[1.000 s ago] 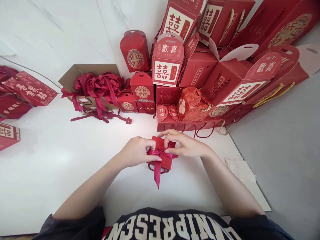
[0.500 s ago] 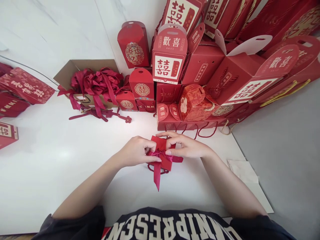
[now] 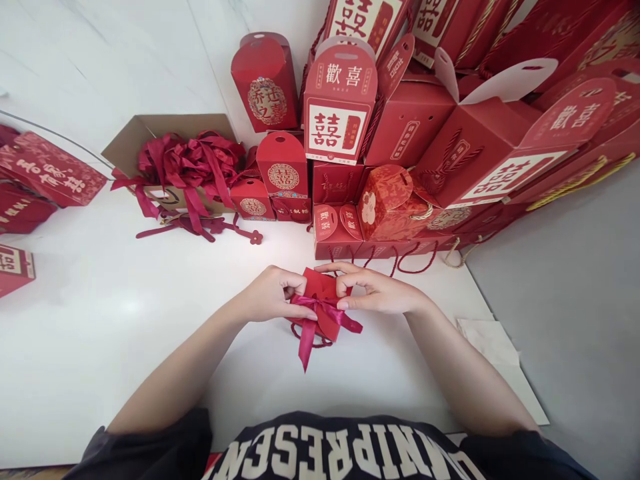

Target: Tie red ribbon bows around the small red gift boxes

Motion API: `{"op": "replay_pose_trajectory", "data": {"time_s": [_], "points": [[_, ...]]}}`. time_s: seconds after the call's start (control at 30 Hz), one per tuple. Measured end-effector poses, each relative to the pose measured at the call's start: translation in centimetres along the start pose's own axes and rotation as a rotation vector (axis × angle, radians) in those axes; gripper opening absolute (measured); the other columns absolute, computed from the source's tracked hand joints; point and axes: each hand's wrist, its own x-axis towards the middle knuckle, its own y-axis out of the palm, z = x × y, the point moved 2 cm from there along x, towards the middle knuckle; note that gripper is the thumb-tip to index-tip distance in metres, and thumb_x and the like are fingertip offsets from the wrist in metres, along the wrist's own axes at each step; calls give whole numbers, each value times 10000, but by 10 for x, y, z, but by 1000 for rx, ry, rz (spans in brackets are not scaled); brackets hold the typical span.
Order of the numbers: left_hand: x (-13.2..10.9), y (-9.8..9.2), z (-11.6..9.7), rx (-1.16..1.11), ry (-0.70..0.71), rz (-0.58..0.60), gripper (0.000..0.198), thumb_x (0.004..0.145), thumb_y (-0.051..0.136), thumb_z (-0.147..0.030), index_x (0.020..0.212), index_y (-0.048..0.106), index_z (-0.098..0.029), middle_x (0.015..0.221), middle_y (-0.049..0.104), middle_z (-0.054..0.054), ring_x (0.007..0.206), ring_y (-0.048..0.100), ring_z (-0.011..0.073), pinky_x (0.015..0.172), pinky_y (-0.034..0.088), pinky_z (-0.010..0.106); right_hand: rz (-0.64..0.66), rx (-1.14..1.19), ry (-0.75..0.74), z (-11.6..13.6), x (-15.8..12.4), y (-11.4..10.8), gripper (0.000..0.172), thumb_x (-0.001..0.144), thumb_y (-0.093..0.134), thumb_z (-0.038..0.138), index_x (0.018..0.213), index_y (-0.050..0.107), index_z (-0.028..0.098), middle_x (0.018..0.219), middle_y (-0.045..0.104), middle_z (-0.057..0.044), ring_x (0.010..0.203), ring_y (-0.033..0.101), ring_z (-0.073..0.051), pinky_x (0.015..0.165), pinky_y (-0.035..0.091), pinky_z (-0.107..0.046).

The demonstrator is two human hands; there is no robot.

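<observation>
A small red gift box (image 3: 327,328) stands on the white table close in front of me, with a dark red cord handle at its near side. Across its top runs a magenta satin ribbon (image 3: 308,341), knotted in the middle with its tails hanging loose. My left hand (image 3: 277,293) pinches the ribbon left of the knot between thumb and fingers. On the other side, my right hand (image 3: 373,288) pinches the ribbon near the knot, its outer fingers stretched over the box's far edge. The fingers partly hide the box top.
A cardboard box (image 3: 123,143) of tangled ribbons stands at the back left, with flower-tipped straps (image 3: 215,227) before it. Stacked red gift boxes (image 3: 340,120) fill the back and right, against a grey panel (image 3: 575,300). Folded white paper (image 3: 493,347) lies right; more red boxes (image 3: 55,170) stand far left.
Both hands have drawn slightly apart, the left one moving left. The ribbon's tails have shifted, and more of the box top shows between the hands. The view has tilted a little.
</observation>
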Motion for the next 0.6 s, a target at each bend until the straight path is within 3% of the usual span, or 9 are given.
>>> {"op": "replay_pose_trajectory", "data": {"time_s": [0.4,0.6], "points": [[11,5,43,-379,35,59,484,677,770,-411,532,383,-158,489,332,-81,470,264,45,460,223,208,25,12,-41,-2,2,0,241,896,600,394,764,613,192,1408,456,-76,1391,344,-233,1132,265,-449],[9,-2,34,-395,25,106,443,767,706,-368,501,434,-140,477,384,-58,465,307,52,465,257,220,-24,59,-32,-5,2,1,246,908,590,383,765,628,186,1438,462,-79,1378,381,-221,1128,277,-428]]}}
